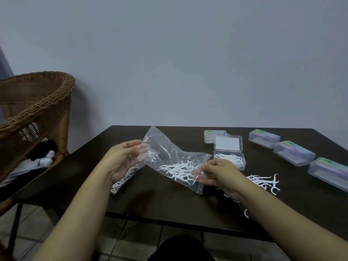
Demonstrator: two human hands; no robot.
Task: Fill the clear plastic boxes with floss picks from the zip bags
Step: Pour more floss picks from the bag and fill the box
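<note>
Nearest to us, our two forearms reach in over the dark tabletop (pixel 150 200), and both hands hold one zip bag (pixel 169 157) lifted just above it. Our left hand (pixel 122 161) has its fingers (pixel 135 147) curled onto the bag's upper left end, pinching the film; under that hand a second bag of floss picks (pixel 122 182) lies on the tabletop. Our right hand (pixel 216 174) pinches the lower right edge of the lifted bag, fingers bent close together on the film.

We judge the bag thin, limp and slick: it sags between our hands and will crumple wherever we squeeze. The picks inside (pixel 178 171), white and forked, look light, stiff and prone to tangle. Holding the corners and tipping the open end down should serve better than squeezing the middle; which end is open we cannot tell.

Further right, the open clear box (pixel 230 160), just beyond our right hand, is partly filled with picks, its lid (pixel 228 143) raised behind it. Another box (pixel 214 135) lies behind that. Loose picks (pixel 267 182) lie scattered on the tabletop by our right wrist. Three closed boxes with coloured labels (pixel 293 155) lie in a row along the right edge.
</note>
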